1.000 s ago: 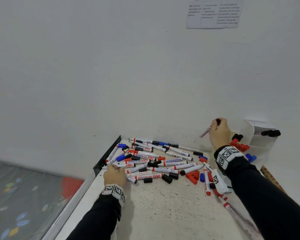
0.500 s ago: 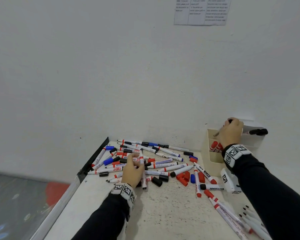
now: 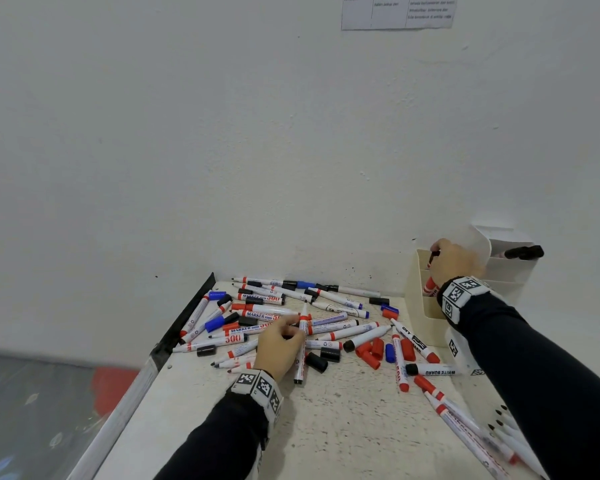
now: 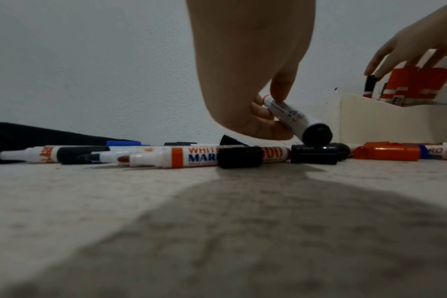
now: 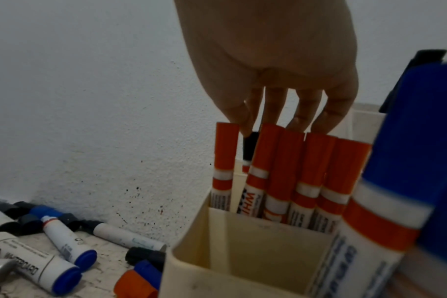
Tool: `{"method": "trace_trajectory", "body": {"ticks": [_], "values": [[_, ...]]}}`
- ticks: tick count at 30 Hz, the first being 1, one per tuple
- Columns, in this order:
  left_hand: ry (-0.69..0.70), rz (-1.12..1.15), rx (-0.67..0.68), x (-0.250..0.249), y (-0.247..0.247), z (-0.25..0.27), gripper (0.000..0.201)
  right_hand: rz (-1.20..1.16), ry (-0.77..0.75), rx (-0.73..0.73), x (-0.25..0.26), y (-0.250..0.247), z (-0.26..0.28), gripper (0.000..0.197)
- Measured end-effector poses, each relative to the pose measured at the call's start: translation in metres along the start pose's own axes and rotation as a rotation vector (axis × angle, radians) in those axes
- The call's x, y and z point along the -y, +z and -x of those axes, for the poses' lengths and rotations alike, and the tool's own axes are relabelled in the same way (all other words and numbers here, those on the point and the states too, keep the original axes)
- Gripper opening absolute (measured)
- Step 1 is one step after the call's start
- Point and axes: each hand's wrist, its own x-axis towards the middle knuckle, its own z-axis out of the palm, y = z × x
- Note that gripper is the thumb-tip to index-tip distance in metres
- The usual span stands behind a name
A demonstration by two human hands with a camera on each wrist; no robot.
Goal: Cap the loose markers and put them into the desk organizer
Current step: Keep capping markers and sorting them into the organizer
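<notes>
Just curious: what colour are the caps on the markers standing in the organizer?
Mostly red caps, plus one blue; the right wrist view shows them best.

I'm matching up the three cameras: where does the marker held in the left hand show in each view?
Head: the marker is at lower centre, tip up, pinched by the left hand over the pile.
Left wrist: the marker is right of centre, tilted, its black end toward the camera.
Right wrist: not in it.
Shared landmark: the cream desk organizer, on the right in every view.
</notes>
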Motion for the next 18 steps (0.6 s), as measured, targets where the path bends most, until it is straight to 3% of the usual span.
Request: {"method": "trace_trajectory", "body": {"ticks": [5, 13, 18], "values": [[0.010, 0.015, -0.030, 0.001, 0.003, 0.001, 0.033, 0.176, -0.025, 0.134, 0.002, 0.002, -0.003, 0.026], [-0.017, -0.024, -0.141, 0.003, 0.000, 0.000, 0.036, 0.066, 0.195, 0.188, 0.017, -0.001, 0.009, 0.044], [-0.030, -0.032, -0.175, 0.003, 0.000, -0.001, 0.037, 0.039, -0.085, -0.006, 0.033, -0.006, 0.027, 0.024]]}}
